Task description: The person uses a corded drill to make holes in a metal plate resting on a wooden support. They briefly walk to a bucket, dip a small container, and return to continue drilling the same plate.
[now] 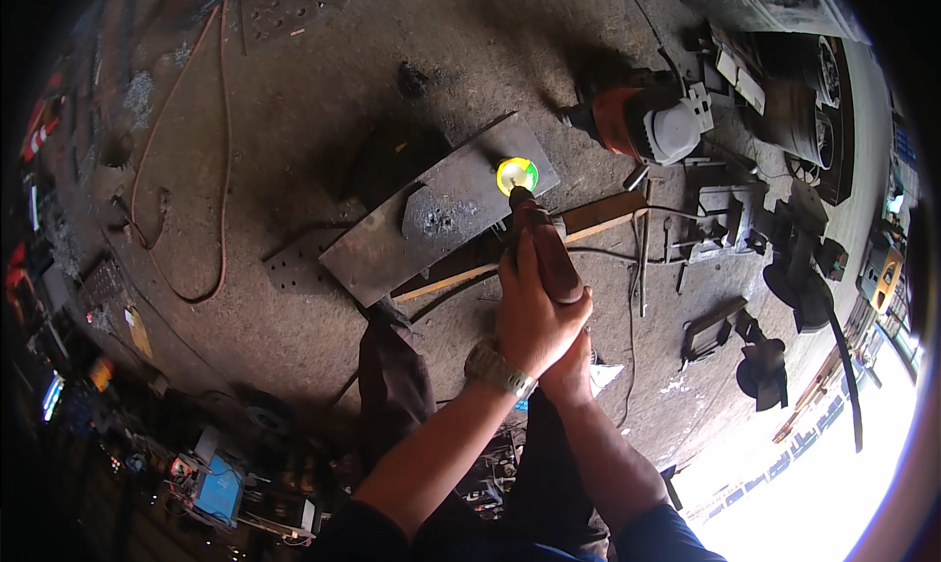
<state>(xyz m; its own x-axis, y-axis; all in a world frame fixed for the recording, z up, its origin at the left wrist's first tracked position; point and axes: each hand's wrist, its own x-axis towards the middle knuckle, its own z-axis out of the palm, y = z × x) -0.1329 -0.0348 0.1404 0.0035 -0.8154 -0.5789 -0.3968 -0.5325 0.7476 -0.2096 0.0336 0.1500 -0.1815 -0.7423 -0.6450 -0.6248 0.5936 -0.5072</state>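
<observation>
My left hand [530,312], with a metal-banded watch at the wrist, is closed around the grip of a reddish-brown power tool [559,273] shaped like a drill. My right hand [569,371] is closed against the same grip below the left; its fingers are mostly hidden. From the dark nose of the tool a thin tip points at a bright disc-shaped patch [517,175], rimmed yellow and green, over a long steel plate [363,260]. I cannot make out what the patch is. A smaller steel plate [446,212] with dark speckles lies on the long plate.
Under the work runs a rusty beam [608,213]. An orange and grey machine [637,121] stands at the right. Cables and an orange hose [226,170] cross the concrete floor. Steel drums [794,121] are far right, a blue machine [220,486] lower left.
</observation>
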